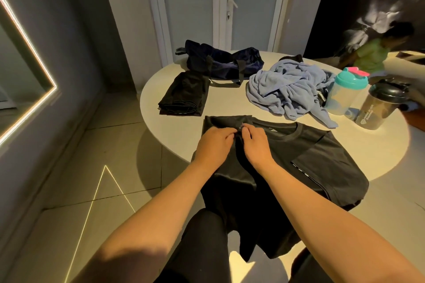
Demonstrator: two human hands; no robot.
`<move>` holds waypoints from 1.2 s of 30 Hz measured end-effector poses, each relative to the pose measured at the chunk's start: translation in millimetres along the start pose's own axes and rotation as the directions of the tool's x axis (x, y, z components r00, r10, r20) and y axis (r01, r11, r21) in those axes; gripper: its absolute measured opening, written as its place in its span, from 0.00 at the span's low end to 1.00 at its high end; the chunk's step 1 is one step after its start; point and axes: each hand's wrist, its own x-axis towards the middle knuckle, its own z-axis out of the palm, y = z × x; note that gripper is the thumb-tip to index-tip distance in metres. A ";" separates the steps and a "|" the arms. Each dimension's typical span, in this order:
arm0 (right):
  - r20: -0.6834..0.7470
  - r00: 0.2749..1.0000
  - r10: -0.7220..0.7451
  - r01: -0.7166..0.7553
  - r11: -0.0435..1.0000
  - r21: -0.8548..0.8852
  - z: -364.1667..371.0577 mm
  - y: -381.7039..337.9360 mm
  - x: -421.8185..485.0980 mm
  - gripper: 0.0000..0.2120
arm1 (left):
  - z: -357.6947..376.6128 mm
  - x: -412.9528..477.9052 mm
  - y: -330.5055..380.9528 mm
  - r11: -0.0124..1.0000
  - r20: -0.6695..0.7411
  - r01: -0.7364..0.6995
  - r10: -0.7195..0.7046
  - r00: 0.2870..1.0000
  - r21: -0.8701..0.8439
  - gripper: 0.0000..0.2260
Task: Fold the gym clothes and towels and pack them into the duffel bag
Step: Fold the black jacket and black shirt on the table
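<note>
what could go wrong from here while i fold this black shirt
1. The black t-shirt hangs well over the near edge of the table; as the left hand and right hand pinch and tug it, it may slide off.
2. The crumpled blue towel lies right beside the teal-lidded bottle; pulling the towel out could tip it.
</note>
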 end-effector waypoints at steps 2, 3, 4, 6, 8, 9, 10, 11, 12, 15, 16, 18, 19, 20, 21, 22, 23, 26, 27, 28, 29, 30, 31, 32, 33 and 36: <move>-0.018 0.999 0.037 -0.036 0.998 0.043 -4.9 -0.3 -1.8 0.18 | 2.5 -2.2 2.0 0.997 0.172 -0.029 0.041 0.984 -0.068 0.13; -0.026 0.999 0.035 -0.033 0.998 0.049 -6.6 0.6 -2.0 0.17 | 4.4 -3.5 0.8 0.987 0.206 0.020 0.014 0.978 -0.159 0.13; -0.032 0.999 0.021 -0.020 0.999 0.033 -6.9 2.4 -1.9 0.17 | 4.8 -4.5 -0.5 0.963 0.176 0.076 -0.031 0.984 -0.259 0.12; -0.021 1.000 -0.016 0.016 1.000 -0.013 -5.4 6.0 -1.3 0.16 | 4.2 -2.9 -6.3 0.929 -0.002 0.145 -0.155 0.988 -0.340 0.12; 0.025 0.999 -0.043 0.045 0.995 -0.089 -1.3 9.1 -1.1 0.14 | 6.0 4.6 -19.4 0.964 -0.089 0.164 -0.186 0.979 -0.209 0.14; 0.042 0.998 -0.047 0.052 0.992 -0.117 1.2 10.4 -1.0 0.14 | 7.5 9.1 -25.8 0.985 -0.027 0.162 -0.164 0.986 -0.062 0.17; 0.045 0.998 -0.041 0.046 0.990 -0.133 2.6 9.4 -1.6 0.13 | 9.0 12.2 -28.5 0.983 0.097 0.147 -0.158 0.983 0.113 0.19; 0.034 0.999 -0.041 0.045 0.990 -0.136 4.4 9.0 -1.5 0.13 | 10.7 13.7 -28.6 0.959 0.224 0.117 -0.178 0.958 0.258 0.22; 0.022 0.999 -0.034 0.037 0.990 -0.139 5.2 7.7 -1.6 0.13 | 13.6 14.2 -26.3 0.935 0.329 0.094 -0.213 0.920 0.343 0.23; 0.027 1.000 -0.011 0.014 0.990 -0.143 4.1 8.4 1.6 0.15 | 22.3 11.8 -14.8 0.922 0.446 0.064 -0.245 0.861 0.383 0.25; 0.046 0.999 0.010 -0.003 0.989 -0.151 2.2 8.8 2.8 0.15 | 23.6 11.0 -11.8 0.931 0.426 0.060 -0.220 0.878 0.359 0.24; 0.076 0.996 0.053 -0.040 0.987 -0.157 -0.1 9.3 6.5 0.18 | 23.4 12.8 -9.3 0.958 0.287 0.061 -0.145 0.947 0.281 0.21; 0.088 0.994 0.066 -0.052 0.987 -0.155 -1.1 8.6 7.7 0.21 | 23.7 15.3 -9.9 0.967 0.195 0.056 -0.106 0.975 0.248 0.19; 0.100 0.992 0.074 -0.059 0.987 -0.148 -1.3 8.2 8.4 0.23 | 23.9 18.0 -10.1 0.973 0.133 0.041 -0.072 0.988 0.226 0.19; 0.114 0.990 0.079 -0.063 0.989 -0.136 -1.3 9.6 9.8 0.24 | 24.9 20.3 -10.1 0.978 0.122 0.015 -0.041 0.992 0.209 0.20; 0.129 0.989 0.077 -0.062 0.992 -0.114 -1.5 10.2 11.5 0.24 | 27.2 22.1 -10.2 0.982 0.159 -0.019 -0.011 0.987 0.189 0.20; 0.139 0.987 0.081 -0.070 0.994 -0.083 -1.9 9.4 13.1 0.24 | 30.2 23.5 -10.7 0.985 0.221 -0.051 0.013 0.975 0.163 0.22; 0.070 0.993 0.099 -0.099 0.995 -0.004 -14.8 -4.5 10.1 0.21 | 39.7 25.1 -14.3 0.980 0.337 -0.094 0.030 0.941 0.177 0.24; -0.014 0.999 0.046 -0.047 0.997 -0.067 -22.7 -6.9 8.9 0.20 | 42.3 25.7 -15.3 0.972 0.343 -0.087 0.007 0.939 0.217 0.24; -0.104 0.994 -0.043 0.025 0.985 -0.171 -33.3 -7.6 6.9 0.18 | 44.7 26.4 -15.0 0.966 0.340 -0.074 -0.015 0.940 0.247 0.23; -0.166 0.976 -0.141 0.084 0.946 -0.314 -46.3 -6.2 5.3 0.15 | 46.9 27.4 -14.1 0.964 0.325 -0.061 -0.027 0.945 0.260 0.22; -0.194 0.959 -0.205 0.095 0.881 -0.463 -59.9 -0.8 5.5 0.13 | 49.1 28.2 -12.5 0.963 0.294 -0.050 -0.031 0.955 0.264 0.21; -0.189 0.962 -0.195 0.048 0.807 -0.588 -74.4 8.1 7.0 0.11 | 51.7 28.4 -10.8 0.962 0.252 -0.037 -0.034 0.967 0.272 0.20; -0.185 0.977 -0.110 -0.039 0.754 -0.656 -88.8 18.1 7.2 0.11 | 54.5 28.9 -8.4 0.959 0.204 -0.022 -0.037 0.978 0.281 0.19; -0.180 0.984 0.001 -0.125 0.725 -0.677 -100.8 29.5 7.5 0.12 | 56.5 30.6 -5.4 0.954 0.155 -0.019 -0.029 0.987 0.299 0.18; -0.108 0.984 0.145 -0.180 0.741 -0.647 -121.3 56.8 3.3 0.16 | 61.0 37.4 6.9 0.942 0.081 -0.040 0.014 0.997 0.333 0.17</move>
